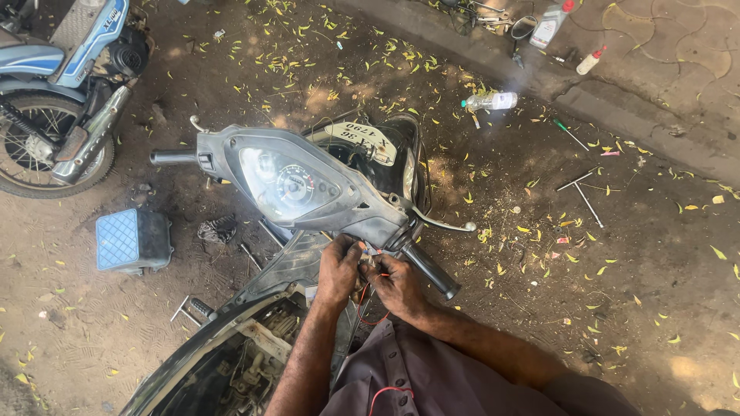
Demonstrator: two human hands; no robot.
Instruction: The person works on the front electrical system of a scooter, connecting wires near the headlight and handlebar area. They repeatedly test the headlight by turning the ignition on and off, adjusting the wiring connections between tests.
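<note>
from the head camera, looking down, a scooter's handlebar unit (308,189) lies across the middle of the picture, its long axis running from the upper-left grip (173,157) to the lower-right grip (430,270), with the gauge cluster (287,185) facing up and the front of the scooter pointing away toward the top. the left hand (338,270) and the right hand (395,283) are close together just under the handlebar's near edge, beside the lower-right grip, fingers pinched around thin red wires (364,294); whether they truly clamp the wires or only touch them i cannot tell, as the fingertips hide the spot. a brake lever (445,224) juts out to the right above that grip. below the hands the scooter's body stands open, showing grimy inner parts (250,362). open dirt ground (647,254) strewn with yellow leaves spreads wide on the right, with a long t-handled tool (584,194) lying well apart from the hands. on the left the room is tighter: a blue box (131,240) sits on the ground near the scooter, and a parked motorcycle (58,85) fills the upper-left corner. a clear plastic bottle (493,101) lies beyond the scooter's front, near a kerb edge (617,115) running across the top right.
</note>
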